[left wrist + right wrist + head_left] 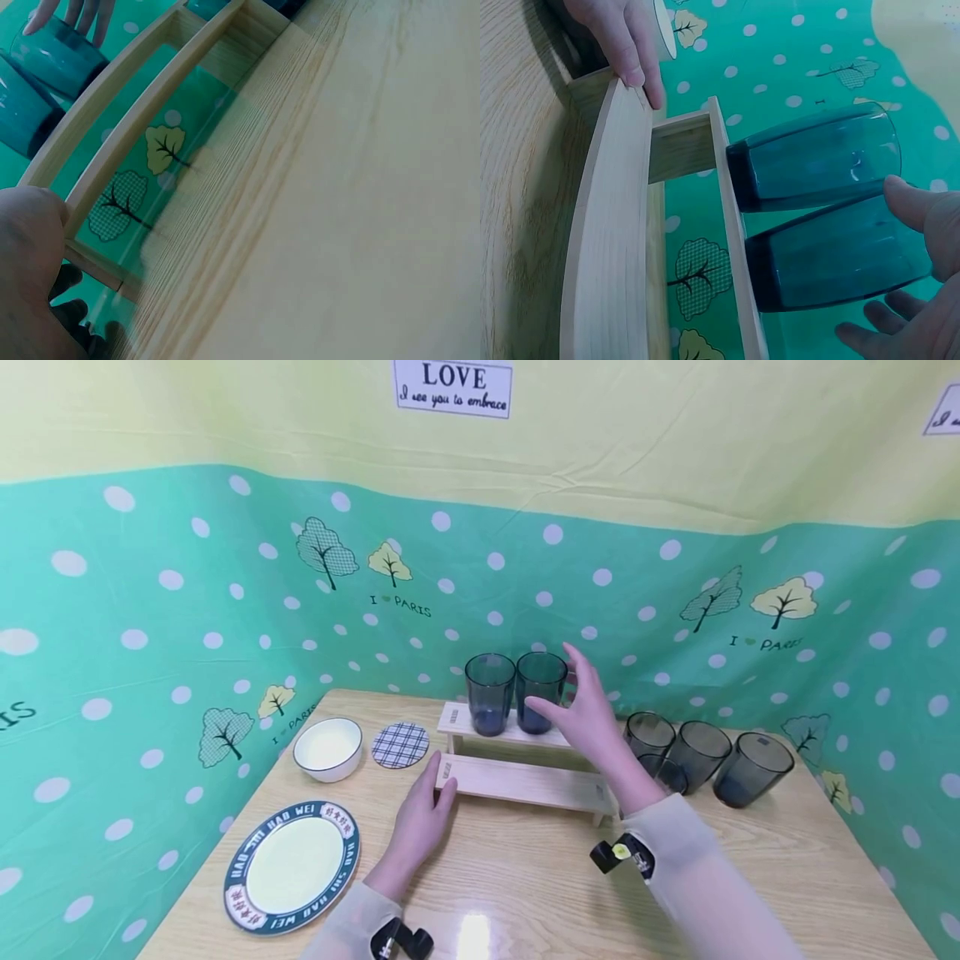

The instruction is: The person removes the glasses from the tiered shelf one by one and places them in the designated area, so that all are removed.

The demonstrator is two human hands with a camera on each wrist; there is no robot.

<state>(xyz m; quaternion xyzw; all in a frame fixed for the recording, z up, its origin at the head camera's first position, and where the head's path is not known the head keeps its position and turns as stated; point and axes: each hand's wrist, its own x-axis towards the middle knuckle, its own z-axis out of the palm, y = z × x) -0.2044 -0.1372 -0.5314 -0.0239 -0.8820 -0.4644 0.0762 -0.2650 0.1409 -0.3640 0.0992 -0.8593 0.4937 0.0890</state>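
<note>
A two-step wooden rack (525,783) stands on the table, with two dark blue-grey glasses upright side by side on its upper step, the left glass (490,697) and the right glass (537,697). My left hand (420,817) grips the left end of the lower step, thumb at the front edge and fingers round the end. Around the right glass, my right hand (581,706) is spread, thumb near its front and fingers behind. In the right wrist view the thumb (911,204) is by the glass rim while the other fingers (881,330) stand apart from the glass.
Several more dark glasses (699,753) stand close together right of the rack. To the left are a white bowl (327,747), a checked round coaster (401,745) and a blue-rimmed plate (292,868). A patterned cloth (480,568) hangs behind the table (517,877).
</note>
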